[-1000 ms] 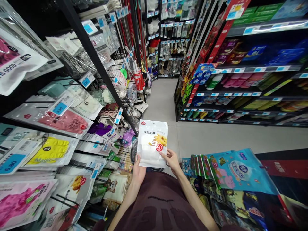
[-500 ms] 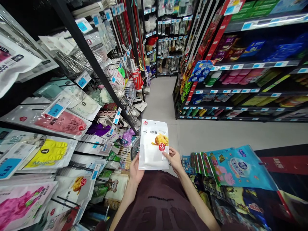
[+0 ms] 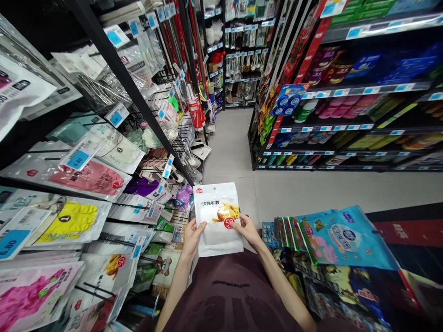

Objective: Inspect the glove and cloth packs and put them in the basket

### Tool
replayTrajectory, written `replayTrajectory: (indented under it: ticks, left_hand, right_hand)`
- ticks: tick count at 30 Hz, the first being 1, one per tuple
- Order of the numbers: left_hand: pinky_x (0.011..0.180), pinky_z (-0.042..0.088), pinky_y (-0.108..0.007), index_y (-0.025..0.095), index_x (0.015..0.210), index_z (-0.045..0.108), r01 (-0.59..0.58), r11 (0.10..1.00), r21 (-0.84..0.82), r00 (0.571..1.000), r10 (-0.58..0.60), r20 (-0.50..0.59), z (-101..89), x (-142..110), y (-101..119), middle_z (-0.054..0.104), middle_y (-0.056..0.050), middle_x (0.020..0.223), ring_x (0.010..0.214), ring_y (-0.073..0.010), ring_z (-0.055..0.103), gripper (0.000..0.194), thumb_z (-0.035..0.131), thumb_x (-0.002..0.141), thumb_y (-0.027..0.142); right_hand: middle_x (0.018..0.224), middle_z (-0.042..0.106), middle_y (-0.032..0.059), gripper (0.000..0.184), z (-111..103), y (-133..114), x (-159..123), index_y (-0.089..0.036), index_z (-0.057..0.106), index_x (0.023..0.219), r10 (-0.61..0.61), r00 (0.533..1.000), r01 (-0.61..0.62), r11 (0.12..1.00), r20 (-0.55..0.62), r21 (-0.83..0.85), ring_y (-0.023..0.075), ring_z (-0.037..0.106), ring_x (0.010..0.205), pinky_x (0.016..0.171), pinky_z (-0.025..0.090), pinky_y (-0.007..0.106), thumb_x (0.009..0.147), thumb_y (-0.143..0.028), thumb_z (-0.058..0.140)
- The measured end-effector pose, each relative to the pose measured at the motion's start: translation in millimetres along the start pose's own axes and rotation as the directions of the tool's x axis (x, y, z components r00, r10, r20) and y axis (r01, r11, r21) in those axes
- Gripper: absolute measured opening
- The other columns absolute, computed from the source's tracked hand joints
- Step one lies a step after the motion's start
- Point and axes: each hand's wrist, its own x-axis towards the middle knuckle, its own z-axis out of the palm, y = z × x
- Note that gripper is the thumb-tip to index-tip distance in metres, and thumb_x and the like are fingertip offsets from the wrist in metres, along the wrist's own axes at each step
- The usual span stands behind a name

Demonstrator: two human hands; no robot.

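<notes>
A white packet of disposable gloves [image 3: 219, 240] is held in front of my dark shirt, its printed face toward me. The print shows fried food and a red round mark with "50". My left hand [image 3: 192, 236] grips the packet's left edge, with the thumb on the front. At the opposite edge, my right hand [image 3: 248, 230] pinches it, thumb near the red mark. The fingers behind the packet are hidden. Similar packets with the same print [image 3: 104, 267] hang on hooks to my left.
On the left rack hang a yellow glove pack [image 3: 74, 219], a pink glove pack [image 3: 92, 177] and price tags. Blue packs [image 3: 346, 240] hang close on the right. Shelves of bottles [image 3: 306, 110] stand beyond the grey floor [image 3: 231, 138]. A black post [image 3: 128, 83] slants at left.
The packet has moved down and slightly left, tilting so its print shows more fully. My left thumb has come onto its front face. The right hand keeps its hold.
</notes>
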Motion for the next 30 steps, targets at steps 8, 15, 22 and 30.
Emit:
replayTrajectory:
  ticks: [8,15,22,30]
  left_hand:
    - [0.066,0.055,-0.026,0.01,0.1,0.067,0.01,0.998,0.066,0.999,-0.013,0.045,4.8,-5,-5,0.075,-0.012,0.089,0.071,-0.0195,0.069,0.041,0.08,0.069,0.034]
    - [0.067,0.054,-0.028,0.011,0.101,0.068,-0.004,0.997,0.08,0.999,0.001,0.033,6.3,-4,-5,0.074,-0.013,0.094,0.075,-0.0217,0.07,0.043,0.079,0.069,0.037]
    - [0.067,0.053,-0.027,0.012,0.102,0.069,-0.1,0.982,0.158,0.994,0.107,-0.038,9.3,-4,-2,0.074,-0.013,0.097,0.08,-0.0233,0.069,0.044,0.079,0.069,0.039]
    - [0.064,0.051,-0.026,0.011,0.098,0.071,-0.06,0.987,0.151,0.998,0.056,0.031,11.5,-6,-1,0.075,-0.013,0.091,0.074,-0.0222,0.069,0.041,0.08,0.068,0.037]
  right_hand:
    - [0.104,0.073,0.0134,0.047,-6,13,3,-0.015,0.071,0.099,-0.015,0.994,0.009,0.998,-0.108,-0.057,0.0287,0.07,0.091,0.078,0.057,0.038,0.064,-0.044,0.082]
    - [0.099,0.075,0.0124,0.045,-8,12,2,-0.015,0.072,0.097,-0.025,0.996,0.017,0.996,-0.091,-0.082,0.0286,0.071,0.087,0.077,0.057,0.038,0.064,-0.043,0.082]
    - [0.1,0.074,0.0104,0.044,-4,7,-2,-0.017,0.072,0.099,0.015,1.0,-0.014,0.998,0.012,-0.065,0.0289,0.069,0.09,0.081,0.056,0.04,0.067,-0.046,0.079]
    - [0.084,0.075,0.0087,0.036,-3,10,-3,-0.016,0.073,0.086,-0.006,0.998,0.004,1.0,-0.062,-0.03,0.0252,0.07,0.076,0.068,0.056,0.033,0.072,-0.049,0.075]
